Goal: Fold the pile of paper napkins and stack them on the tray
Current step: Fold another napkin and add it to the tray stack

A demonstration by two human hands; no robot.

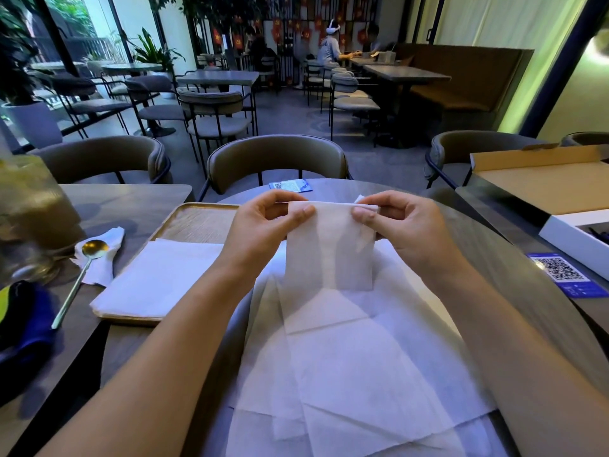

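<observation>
A white paper napkin [329,249] hangs folded in the air above the table, pinched at its top edge by both hands. My left hand [263,222] grips its upper left corner and my right hand [402,222] its upper right corner. Below it a loose pile of unfolded napkins [356,367] spreads over the table in front of me. To the left lies a wooden tray [194,219] with a gold rim, and a stack of folded napkins [161,282] rests on its near half.
A gold spoon [82,272] lies on a crumpled napkin left of the tray, beside a glass [29,222]. A dark cloth [23,324] sits at the left edge. An open box [560,196] and a blue QR card [563,275] are on the right. Chairs stand behind the table.
</observation>
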